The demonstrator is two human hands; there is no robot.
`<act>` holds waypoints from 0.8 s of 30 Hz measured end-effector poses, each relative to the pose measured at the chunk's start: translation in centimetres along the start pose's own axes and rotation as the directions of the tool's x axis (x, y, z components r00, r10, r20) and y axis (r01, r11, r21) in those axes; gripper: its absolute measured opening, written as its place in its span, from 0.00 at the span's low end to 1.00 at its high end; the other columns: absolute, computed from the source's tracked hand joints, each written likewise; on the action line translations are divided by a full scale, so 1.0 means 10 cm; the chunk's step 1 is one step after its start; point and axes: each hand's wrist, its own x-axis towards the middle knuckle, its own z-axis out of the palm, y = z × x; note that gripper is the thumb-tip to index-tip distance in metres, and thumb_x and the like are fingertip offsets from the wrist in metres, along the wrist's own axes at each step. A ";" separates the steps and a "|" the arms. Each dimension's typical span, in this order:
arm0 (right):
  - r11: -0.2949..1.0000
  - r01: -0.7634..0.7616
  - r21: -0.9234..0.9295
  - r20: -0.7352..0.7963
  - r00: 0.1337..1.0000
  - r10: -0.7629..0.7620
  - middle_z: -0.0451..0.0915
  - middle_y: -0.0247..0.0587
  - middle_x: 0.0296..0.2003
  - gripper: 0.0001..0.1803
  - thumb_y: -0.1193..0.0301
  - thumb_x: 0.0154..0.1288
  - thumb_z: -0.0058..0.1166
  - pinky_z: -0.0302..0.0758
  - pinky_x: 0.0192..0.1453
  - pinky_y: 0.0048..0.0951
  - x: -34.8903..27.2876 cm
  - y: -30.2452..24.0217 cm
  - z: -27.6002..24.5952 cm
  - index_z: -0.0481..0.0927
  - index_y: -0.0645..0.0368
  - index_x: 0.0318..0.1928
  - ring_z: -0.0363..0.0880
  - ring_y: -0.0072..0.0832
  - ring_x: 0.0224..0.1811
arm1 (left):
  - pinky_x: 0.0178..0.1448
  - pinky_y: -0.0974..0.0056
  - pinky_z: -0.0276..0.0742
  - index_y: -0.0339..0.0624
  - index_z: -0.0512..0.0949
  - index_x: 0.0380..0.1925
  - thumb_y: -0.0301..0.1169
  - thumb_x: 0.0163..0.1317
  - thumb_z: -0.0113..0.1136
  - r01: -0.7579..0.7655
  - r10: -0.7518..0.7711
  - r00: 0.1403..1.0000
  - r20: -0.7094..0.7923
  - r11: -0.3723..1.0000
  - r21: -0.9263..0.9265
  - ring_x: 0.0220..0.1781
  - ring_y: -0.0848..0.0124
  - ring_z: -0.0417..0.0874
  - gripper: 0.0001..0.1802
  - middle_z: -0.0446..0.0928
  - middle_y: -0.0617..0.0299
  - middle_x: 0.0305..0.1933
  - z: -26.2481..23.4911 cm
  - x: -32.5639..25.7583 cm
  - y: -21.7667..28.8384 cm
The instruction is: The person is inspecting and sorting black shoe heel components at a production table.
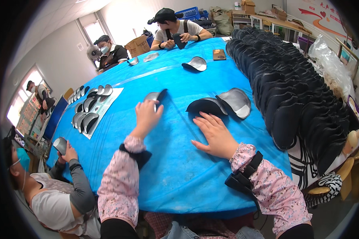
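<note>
A curved black-and-silver pad-like piece (156, 95) is pinched in my left hand (146, 115), over the middle of the table; its kind I cannot make out. My right hand (216, 134) lies open with fingers spread, its fingertips at the near edge of a domed piece with its black side showing (206, 106). Against that one leans a similar piece with a silver-grey inner face (236, 102). Farther off on the table is another curved piece, black and silver (196, 64). Both my forearms wear pink flowered sleeves with black bands.
Blue sheeting (167, 167) covers the table. Long overlapping rows of black rounded pieces (283, 95) fill its right side. Several curved pieces sit on a pale sheet (103, 107) at left. A co-worker at left holds a grey piece (60, 145); another works across the table. A brown box-like item (219, 55) lies far right.
</note>
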 end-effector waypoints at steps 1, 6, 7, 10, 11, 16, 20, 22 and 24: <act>1.000 0.004 0.002 -0.007 1.000 -0.004 0.68 0.48 0.55 0.33 0.51 0.58 0.50 0.51 0.67 0.40 0.01 -0.01 -0.01 0.66 0.66 0.55 0.58 0.39 0.64 | 0.61 0.51 0.57 0.46 0.79 0.37 0.41 0.53 0.57 0.000 0.000 1.000 0.000 1.000 0.004 0.48 0.58 0.74 0.15 0.76 0.58 0.40 -0.15 -0.10 0.12; 1.000 0.029 0.002 -0.028 0.999 -0.029 0.68 0.48 0.54 0.32 0.53 0.59 0.50 0.54 0.65 0.40 0.01 -0.04 0.01 0.67 0.66 0.54 0.60 0.39 0.62 | 0.66 0.51 0.53 0.32 0.63 0.55 0.50 0.45 0.66 -0.034 0.033 0.999 -0.010 0.976 -0.214 0.61 0.51 0.62 0.43 0.62 0.43 0.57 -0.30 -0.40 0.26; 1.000 0.016 0.017 -0.026 1.000 -0.016 0.69 0.48 0.54 0.31 0.53 0.59 0.50 0.55 0.65 0.40 0.01 -0.05 0.00 0.67 0.66 0.54 0.61 0.39 0.61 | 0.70 0.54 0.46 0.25 0.44 0.62 0.55 0.41 0.69 -0.013 0.048 0.989 0.139 0.970 -0.243 0.69 0.48 0.48 0.62 0.46 0.37 0.66 -0.29 -0.36 0.21; 0.999 0.011 0.034 -0.039 0.999 -0.009 0.69 0.49 0.53 0.31 0.53 0.59 0.50 0.56 0.64 0.40 0.02 -0.06 0.00 0.67 0.66 0.54 0.62 0.39 0.60 | 0.71 0.55 0.43 0.26 0.37 0.64 0.56 0.38 0.70 0.140 0.024 0.921 0.389 0.911 -0.388 0.71 0.48 0.43 0.68 0.42 0.37 0.68 -0.19 -0.29 0.14; 0.999 0.015 0.039 -0.051 0.999 -0.013 0.70 0.49 0.52 0.30 0.53 0.60 0.49 0.56 0.63 0.39 0.02 -0.06 0.01 0.68 0.66 0.54 0.63 0.39 0.60 | 0.72 0.55 0.41 0.26 0.35 0.64 0.57 0.36 0.71 0.165 0.042 0.900 0.434 0.889 -0.428 0.72 0.49 0.41 0.71 0.39 0.36 0.68 -0.16 -0.26 0.10; 0.966 -0.019 0.258 0.034 0.999 0.011 0.70 0.48 0.52 0.29 0.56 0.61 0.49 0.58 0.63 0.38 0.03 -0.08 -0.06 0.66 0.63 0.56 0.63 0.39 0.59 | 0.71 0.54 0.42 0.28 0.35 0.65 0.56 0.35 0.72 0.230 0.082 0.842 0.533 0.839 -0.493 0.71 0.49 0.43 0.70 0.42 0.38 0.68 -0.08 -0.02 -0.01; 0.931 0.098 0.353 -0.035 0.995 -0.091 0.69 0.46 0.53 0.28 0.59 0.61 0.51 0.58 0.62 0.37 0.10 -0.11 -0.15 0.64 0.60 0.58 0.63 0.38 0.59 | 0.70 0.54 0.45 0.31 0.37 0.65 0.57 0.34 0.72 0.211 0.068 0.868 0.493 0.847 -0.488 0.69 0.50 0.47 0.70 0.46 0.40 0.66 -0.04 0.00 0.01; 0.976 0.128 0.177 -0.132 0.986 -0.105 0.66 0.45 0.56 0.28 0.63 0.58 0.52 0.59 0.62 0.37 0.13 -0.13 -0.21 0.64 0.59 0.58 0.62 0.38 0.59 | 0.70 0.54 0.45 0.31 0.37 0.66 0.58 0.34 0.71 0.205 0.033 0.864 0.503 0.889 -0.410 0.69 0.49 0.47 0.70 0.47 0.40 0.66 -0.04 0.03 -0.08; 0.996 -0.047 -0.082 -0.260 0.965 0.024 0.64 0.44 0.57 0.29 0.66 0.55 0.54 0.59 0.61 0.37 0.17 -0.14 -0.23 0.64 0.59 0.58 0.60 0.40 0.60 | 0.70 0.54 0.46 0.32 0.37 0.66 0.59 0.34 0.70 0.201 -0.009 0.862 0.507 0.924 -0.325 0.68 0.49 0.48 0.70 0.48 0.39 0.66 -0.08 0.02 -0.17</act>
